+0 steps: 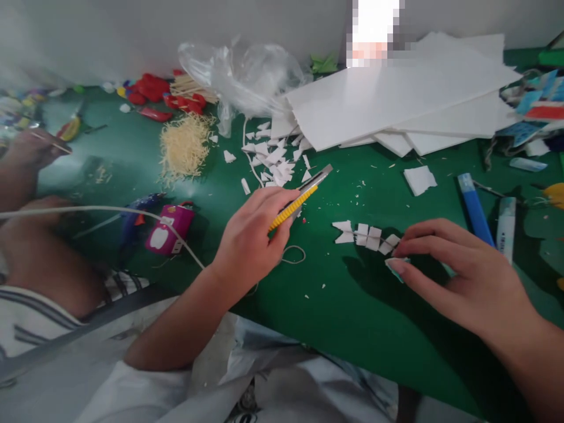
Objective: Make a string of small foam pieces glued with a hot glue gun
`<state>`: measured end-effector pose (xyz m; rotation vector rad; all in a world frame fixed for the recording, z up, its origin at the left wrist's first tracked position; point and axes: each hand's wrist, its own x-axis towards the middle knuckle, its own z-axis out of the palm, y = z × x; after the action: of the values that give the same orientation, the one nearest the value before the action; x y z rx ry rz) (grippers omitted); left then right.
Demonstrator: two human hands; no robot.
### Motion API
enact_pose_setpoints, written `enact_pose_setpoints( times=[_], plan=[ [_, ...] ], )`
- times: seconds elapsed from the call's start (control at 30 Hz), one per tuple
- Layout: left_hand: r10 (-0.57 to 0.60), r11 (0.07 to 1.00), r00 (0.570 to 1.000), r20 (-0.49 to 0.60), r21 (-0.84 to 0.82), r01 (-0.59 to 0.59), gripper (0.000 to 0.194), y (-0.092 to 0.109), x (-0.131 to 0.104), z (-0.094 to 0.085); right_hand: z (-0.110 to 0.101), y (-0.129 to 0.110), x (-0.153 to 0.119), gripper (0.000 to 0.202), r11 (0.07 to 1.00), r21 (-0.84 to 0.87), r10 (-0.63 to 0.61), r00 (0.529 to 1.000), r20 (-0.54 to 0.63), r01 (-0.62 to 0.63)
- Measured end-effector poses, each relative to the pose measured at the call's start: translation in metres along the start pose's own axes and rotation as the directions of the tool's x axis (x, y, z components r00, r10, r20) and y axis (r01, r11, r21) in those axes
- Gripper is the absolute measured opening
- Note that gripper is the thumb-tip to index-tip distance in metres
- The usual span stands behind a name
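Note:
My left hand [255,232] is closed round a yellow box cutter [294,208], whose metal blade points away to the upper right. My right hand [453,264] pinches the near end of a strand of small white foam pieces [373,238]. These pieces sit in a row along a thin dark line, and the far one has a notched, tail-like end. Another small pale piece [399,267] shows against my right thumb. Beyond the cutter lies a heap of white foam scraps [277,161].
White foam sheets [396,94] are stacked at the back. A squarish offcut [420,180] and a blue marker [476,208] lie to the right. Leftward are yellow shreds [185,147], a magenta box [170,229], a white cord [110,210] and another person's hand [33,150] holding a thin stick.

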<state>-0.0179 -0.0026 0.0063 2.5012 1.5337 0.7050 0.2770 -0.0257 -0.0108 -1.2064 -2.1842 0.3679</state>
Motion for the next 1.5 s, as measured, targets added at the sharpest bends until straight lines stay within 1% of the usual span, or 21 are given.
enact_pose_setpoints(
  times=[0.13, 0.23, 0.3, 0.37, 0.43, 0.47, 0.53, 0.57, 0.6, 0.63, 0.67, 0.73, 0.83, 0.9, 0.97, 1.03, 1.13, 1.17, 1.27, 1.4, 1.5],
  plan=[
    [0.069, 0.997, 0.993, 0.095, -0.029, -0.067, 0.037, -0.001, 0.002, 0.015, -0.002, -0.001, -0.001, 0.006, 0.999, 0.032, 0.026, 1.000, -0.012, -0.026],
    [0.137, 0.986, 0.985, 0.103, -0.106, -0.126, 0.040, 0.001, 0.007, 0.020, -0.001, -0.002, -0.001, 0.005, 0.998, 0.041, 0.047, 0.999, -0.016, -0.046],
    [0.141, 0.974, 0.987, 0.073, -0.187, -0.125, 0.038, 0.002, 0.009, 0.017, 0.000, -0.002, -0.001, 0.005, 0.997, 0.050, 0.059, 0.998, -0.022, -0.058],
    [0.041, 0.966, 0.999, -0.013, -0.256, -0.043, 0.036, 0.002, 0.010, 0.011, 0.001, -0.002, 0.000, 0.006, 0.996, 0.061, 0.064, 0.998, -0.027, -0.062],
    [-0.179, 0.909, 0.979, -0.094, -0.397, 0.128, 0.034, 0.000, 0.009, 0.005, 0.002, -0.002, 0.000, 0.006, 0.997, 0.060, 0.054, 0.998, -0.027, -0.052],
    [-0.311, 0.824, 0.946, -0.094, -0.522, 0.220, 0.035, -0.001, 0.008, 0.001, 0.002, -0.003, 0.000, 0.006, 0.998, 0.053, 0.048, 0.998, -0.028, -0.046],
    [-0.530, 0.520, 0.848, 0.006, -0.788, 0.330, 0.033, -0.003, 0.006, -0.004, 0.002, -0.003, -0.001, 0.007, 0.999, 0.034, 0.035, 0.999, -0.027, -0.034],
    [-0.593, 0.350, 0.803, 0.067, -0.876, 0.332, 0.030, -0.004, 0.004, -0.006, 0.002, -0.003, -0.002, 0.008, 0.999, 0.026, 0.028, 0.999, -0.031, -0.028],
    [-0.633, 0.215, 0.766, 0.108, -0.926, 0.309, 0.025, -0.004, 0.002, -0.008, 0.002, -0.003, -0.002, 0.008, 1.000, 0.018, 0.020, 0.999, -0.032, -0.019],
    [-0.662, 0.134, 0.739, 0.124, -0.951, 0.280, 0.022, -0.004, 0.000, -0.009, 0.002, -0.003, -0.003, 0.008, 1.000, 0.007, 0.006, 0.999, -0.032, -0.005],
    [-0.680, 0.105, 0.723, 0.121, -0.960, 0.260, 0.019, -0.004, -0.004, -0.010, 0.002, -0.004, -0.004, 0.008, 1.000, -0.009, -0.015, 0.999, -0.030, 0.014],
    [-0.681, 0.152, 0.725, 0.102, -0.949, 0.277, 0.020, -0.002, -0.013, -0.009, 0.002, -0.005, -0.003, 0.009, 0.994, -0.064, -0.091, 0.995, -0.036, 0.088],
    [-0.611, 0.337, 0.785, 0.101, -0.864, 0.373, 0.024, 0.001, -0.032, -0.006, 0.001, -0.009, 0.001, 0.009, 0.942, -0.194, -0.284, 0.958, -0.038, 0.272],
    [-0.595, 0.472, 0.802, 0.057, -0.782, 0.406, 0.028, 0.004, -0.046, -0.005, 0.003, -0.016, 0.004, 0.007, 0.873, -0.275, -0.418, 0.908, 0.003, 0.403],
    [-0.599, 0.582, 0.801, -0.020, -0.698, 0.417, 0.031, 0.007, -0.061, -0.004, 0.008, -0.029, 0.005, 0.016, 0.790, -0.318, -0.513, 0.849, 0.124, 0.524],
    [-0.593, 0.647, 0.805, -0.029, -0.612, 0.454, 0.032, 0.010, -0.075, -0.003, 0.019, -0.048, 0.005, 0.030, 0.727, -0.315, -0.530, 0.790, 0.308, 0.611],
    [-0.580, 0.714, 0.814, 0.008, -0.476, 0.514, 0.029, 0.015, -0.090, -0.002, 0.039, -0.081, 0.010, 0.032, 0.779, -0.327, -0.381, 0.818, 0.430, 0.535],
    [-0.580, 0.725, 0.815, 0.015, -0.446, 0.524, 0.029, 0.017, -0.093, -0.002, 0.045, -0.091, 0.015, 0.032, 0.811, -0.323, -0.335, 0.840, 0.427, 0.488],
    [-0.597, 0.714, 0.802, 0.033, -0.434, 0.549, 0.026, 0.019, -0.095, -0.001, 0.061, -0.111, 0.034, 0.037, 0.899, -0.284, -0.173, 0.865, 0.471, 0.334],
    [-0.603, 0.649, 0.794, 0.069, -0.536, 0.540, 0.013, 0.017, -0.089, 0.001, 0.076, -0.114, 0.054, 0.034, 0.943, -0.231, -0.106, 0.871, 0.479, 0.241],
    [-0.612, 0.526, 0.769, 0.185, -0.630, 0.571, 0.018, 0.017, -0.082, 0.002, 0.083, -0.107, 0.054, 0.026, 0.981, -0.123, -0.076, 0.885, 0.460, 0.148]
  ],
)
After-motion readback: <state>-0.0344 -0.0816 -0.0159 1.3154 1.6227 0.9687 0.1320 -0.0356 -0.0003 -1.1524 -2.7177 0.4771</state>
